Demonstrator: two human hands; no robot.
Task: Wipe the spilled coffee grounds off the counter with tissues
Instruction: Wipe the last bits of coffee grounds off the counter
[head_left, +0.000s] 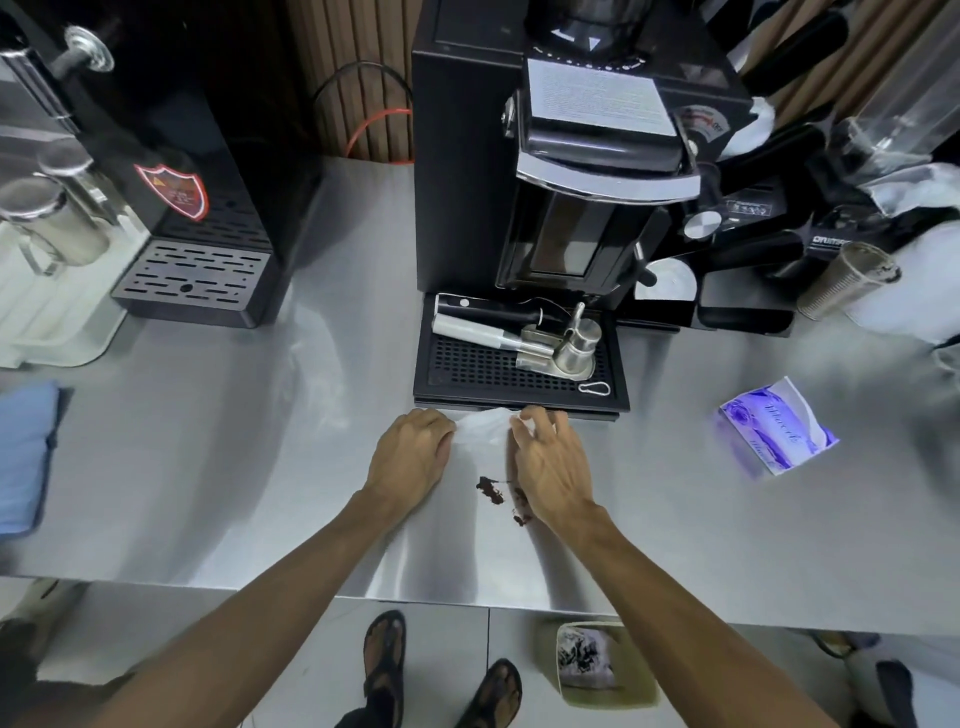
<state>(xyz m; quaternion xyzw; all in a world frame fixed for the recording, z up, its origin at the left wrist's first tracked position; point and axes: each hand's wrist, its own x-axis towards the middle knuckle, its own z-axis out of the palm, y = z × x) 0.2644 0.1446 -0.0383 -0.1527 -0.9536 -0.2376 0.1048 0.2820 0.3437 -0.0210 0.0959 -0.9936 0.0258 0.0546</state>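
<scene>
Head view looks straight down on a steel tabletop (208, 467). Low in the middle of the frame, the left hand (410, 457) and the right hand (545, 462) hold one white tissue (483, 428) between them, just in front of the black drip tray (467, 364) of the coffee machine (467, 156). The left fingers are curled over the tissue's left edge. The right hand pinches the right edge between thumb and forefinger, its other fingers spread loose. The tissue is thin, crumpled and clean white.

Below it in the frame, between the two wrists, sit the coffee grounds (491, 490): a dark brown clump with a thin smear trailing right to smaller specks beside the right wrist. The tissue lies apart from them. At the right of the frame rests a purple-and-white tissue pack (774, 426), torn open.
</scene>
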